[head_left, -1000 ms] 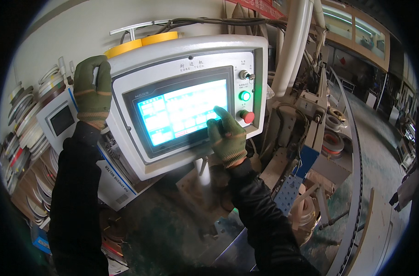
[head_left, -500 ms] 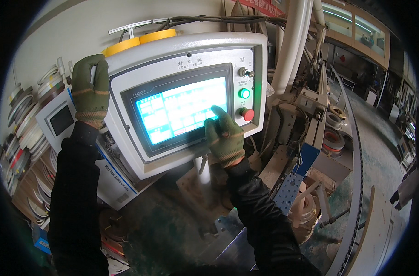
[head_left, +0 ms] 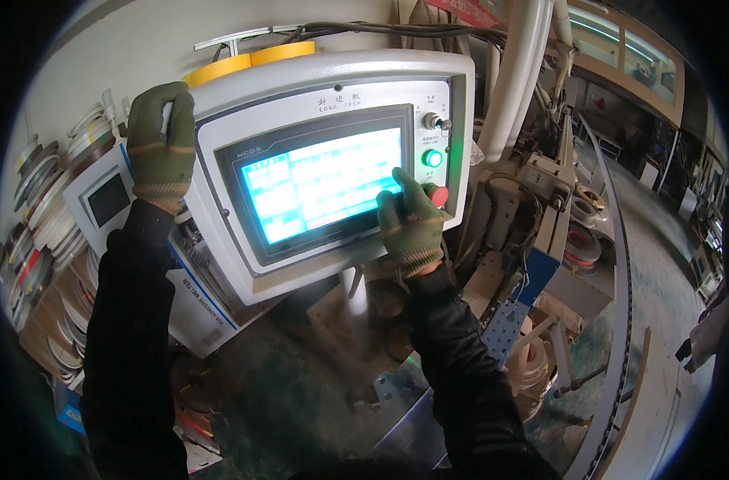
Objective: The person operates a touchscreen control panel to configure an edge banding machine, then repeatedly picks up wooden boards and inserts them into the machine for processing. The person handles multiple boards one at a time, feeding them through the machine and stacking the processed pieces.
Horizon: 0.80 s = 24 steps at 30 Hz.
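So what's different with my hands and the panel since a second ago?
Your right hand has moved right and slightly up across the screen, closer to its right edge. Nothing was grabbed or released. Your left hand stays at the upper left of the control panel; the green light stays lit.

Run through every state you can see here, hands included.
Touchscreen: lit
Green lamp: glowing
Red button: pressed or not, unclear
Key switch: setting unclear
Small display: dark
Left hand: gloved, curled at the control panel's left edge
Right hand: gloved, pointing at the touchscreen's right side; contact unclear
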Available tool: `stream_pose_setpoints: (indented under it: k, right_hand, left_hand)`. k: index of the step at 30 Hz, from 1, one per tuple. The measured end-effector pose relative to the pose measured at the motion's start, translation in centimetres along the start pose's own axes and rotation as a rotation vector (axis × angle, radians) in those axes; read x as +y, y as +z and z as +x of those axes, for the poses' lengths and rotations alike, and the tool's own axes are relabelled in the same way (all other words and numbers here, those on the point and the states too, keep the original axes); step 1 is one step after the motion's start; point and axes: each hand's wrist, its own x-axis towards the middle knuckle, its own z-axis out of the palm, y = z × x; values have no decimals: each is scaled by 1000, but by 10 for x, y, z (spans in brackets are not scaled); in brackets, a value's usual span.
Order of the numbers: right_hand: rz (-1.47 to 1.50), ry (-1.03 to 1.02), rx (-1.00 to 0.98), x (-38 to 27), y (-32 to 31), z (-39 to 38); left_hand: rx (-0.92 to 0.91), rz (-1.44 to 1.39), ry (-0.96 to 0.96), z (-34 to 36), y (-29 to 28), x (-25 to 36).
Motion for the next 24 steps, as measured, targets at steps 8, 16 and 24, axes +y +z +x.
stream_pose_setpoints:
  k: [8, 16, 24]
  right_hand:
    - [156, 41, -54, -12, 3, -36]
    - [205, 90, -147, -20, 6, -54]
    - [171, 58, -145, -19, 9, -50]
  left_hand:
    - [37, 27, 46, 0, 2, -3]
    - [63, 13, 72, 0, 3, -3]
    - [56, 34, 38, 1, 5, -3]
